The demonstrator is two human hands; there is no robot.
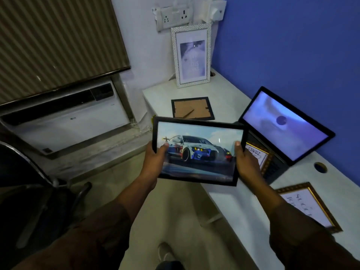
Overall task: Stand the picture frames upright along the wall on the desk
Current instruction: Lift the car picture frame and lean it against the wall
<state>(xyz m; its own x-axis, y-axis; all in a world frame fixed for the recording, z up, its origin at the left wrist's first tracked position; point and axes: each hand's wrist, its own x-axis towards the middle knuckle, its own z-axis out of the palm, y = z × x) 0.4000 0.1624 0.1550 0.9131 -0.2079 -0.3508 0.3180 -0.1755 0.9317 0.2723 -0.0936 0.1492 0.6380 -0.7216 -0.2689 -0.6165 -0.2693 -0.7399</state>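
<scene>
A black frame with a car picture is held in the air in front of the white desk. My left hand grips its left edge and my right hand grips its right edge. A white speckled frame stands upright against the white wall at the desk's far end. A black frame lies face down on the desk, cardboard back showing. One gold frame lies partly hidden behind my right hand. Another gold frame lies flat near my right forearm.
An open laptop sits on the desk against the blue wall. A cable hole is in the desk top. Sockets are on the white wall. An air conditioner and a dark chair are on the left.
</scene>
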